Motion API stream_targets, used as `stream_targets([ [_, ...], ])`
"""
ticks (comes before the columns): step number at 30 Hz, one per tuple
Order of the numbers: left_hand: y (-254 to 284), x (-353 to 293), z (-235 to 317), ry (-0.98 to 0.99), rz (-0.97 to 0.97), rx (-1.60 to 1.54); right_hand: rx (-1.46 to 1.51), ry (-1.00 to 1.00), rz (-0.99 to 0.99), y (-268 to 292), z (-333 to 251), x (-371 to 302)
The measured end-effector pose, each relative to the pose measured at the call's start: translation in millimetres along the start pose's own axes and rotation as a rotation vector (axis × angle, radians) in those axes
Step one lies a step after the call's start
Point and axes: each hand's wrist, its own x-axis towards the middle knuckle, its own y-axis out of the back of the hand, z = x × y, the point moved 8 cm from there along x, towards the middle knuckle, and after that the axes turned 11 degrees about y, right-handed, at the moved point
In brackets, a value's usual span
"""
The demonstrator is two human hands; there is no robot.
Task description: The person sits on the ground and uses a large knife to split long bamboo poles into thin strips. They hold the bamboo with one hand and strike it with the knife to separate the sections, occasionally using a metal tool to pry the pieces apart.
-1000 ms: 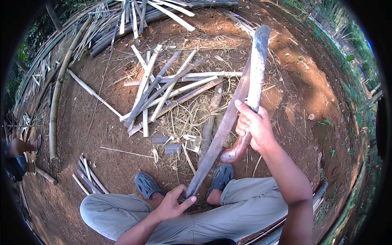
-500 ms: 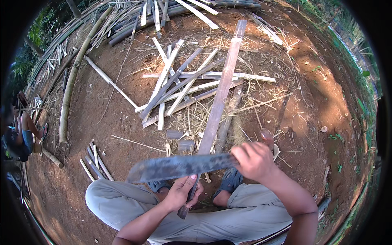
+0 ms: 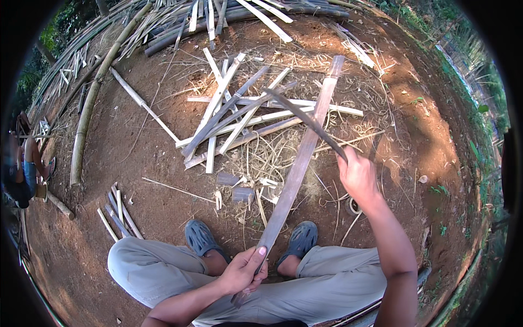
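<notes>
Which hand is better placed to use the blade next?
Probably the right hand: it holds the blade, which crosses the bamboo strip in view; the left hand grips the strip's near end.

No text, label or brand can be read anywhere in view. Nor is any number or sign legible.

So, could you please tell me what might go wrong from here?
The long dark metal machete in the right hand crosses the long, flat, brown bamboo strip in this view; it could slip toward the left hand. Gripped near its lower end, the strip might twist. The nearby right blue-grey perforated clog could be struck.
</notes>
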Motion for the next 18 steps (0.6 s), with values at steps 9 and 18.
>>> stream_targets([
  [9,10,-6,-12,0.100,-0.107,-0.147,0.080,-0.010,-0.106,-41,-2,-16],
  [18,19,-3,-9,0.065,-0.046,-0.028,0.109,0.310,-0.075,-53,-14,-17],
])
